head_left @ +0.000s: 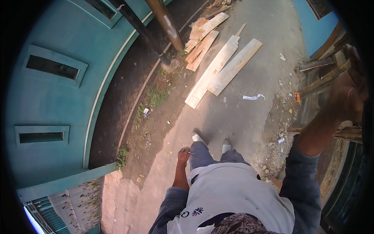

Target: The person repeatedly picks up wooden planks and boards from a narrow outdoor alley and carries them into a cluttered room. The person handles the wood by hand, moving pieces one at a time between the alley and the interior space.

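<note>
My left hand (184, 155) hangs beside my left thigh, its fingers loosely curled in, and I see nothing in them. My right arm is raised out to the right, and my right hand (350, 91) is close to the dark rim of the picture. Its fingers are in shadow, so whether they grip anything is hidden. Wooden beams (325, 78) stand close by that hand; contact cannot be made out. On the road ahead of my feet lie two long pale boards (214, 72) (237, 66), one partly overlapping the other.
A pile of shorter boards (202, 48) lies beyond, next to a rusty pole (165, 23) and a dark pole (140, 29). A turquoise wall (46, 97) runs along the left. Rubble and litter (282, 113) line the road's right edge, with a white strip (253, 97) nearby.
</note>
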{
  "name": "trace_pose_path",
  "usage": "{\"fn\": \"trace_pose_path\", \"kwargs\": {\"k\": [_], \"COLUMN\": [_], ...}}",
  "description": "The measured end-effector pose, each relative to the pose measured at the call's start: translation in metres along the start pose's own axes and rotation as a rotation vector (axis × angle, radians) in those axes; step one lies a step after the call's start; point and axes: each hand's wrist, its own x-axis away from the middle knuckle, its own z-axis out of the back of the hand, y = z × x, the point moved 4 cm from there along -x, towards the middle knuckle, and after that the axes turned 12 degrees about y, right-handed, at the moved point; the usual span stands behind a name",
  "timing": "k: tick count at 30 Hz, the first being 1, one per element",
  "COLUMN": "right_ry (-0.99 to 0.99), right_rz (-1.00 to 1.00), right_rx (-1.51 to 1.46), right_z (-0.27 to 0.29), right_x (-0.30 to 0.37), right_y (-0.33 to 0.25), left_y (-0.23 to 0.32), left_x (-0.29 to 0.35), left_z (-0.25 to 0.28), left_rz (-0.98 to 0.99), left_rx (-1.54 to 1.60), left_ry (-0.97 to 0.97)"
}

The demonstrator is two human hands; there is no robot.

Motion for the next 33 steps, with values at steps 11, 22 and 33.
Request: {"fn": "trace_pose_path", "kwargs": {"k": [11, 22, 33], "right_ry": [-0.706, -0.862, -0.693], "right_rz": [-1.7, -1.928, -2.275], "right_rx": [0.793, 0.762, 0.848], "right_z": [0.076, 0.005, 0.001], "right_x": [0.581, 0.714, 0.881], "right_y": [0.138, 0.203, 0.361], "left_y": [0.1, 0.157, 0.115], "left_x": [-0.185, -0.365, -0.526], "left_z": [0.018, -0.01, -0.129], "left_rz": [-0.051, -0.038, 0.144], "left_rx": [-0.32, -0.399, -0.275], "left_ry": [-0.114, -0.096, -0.029]}}
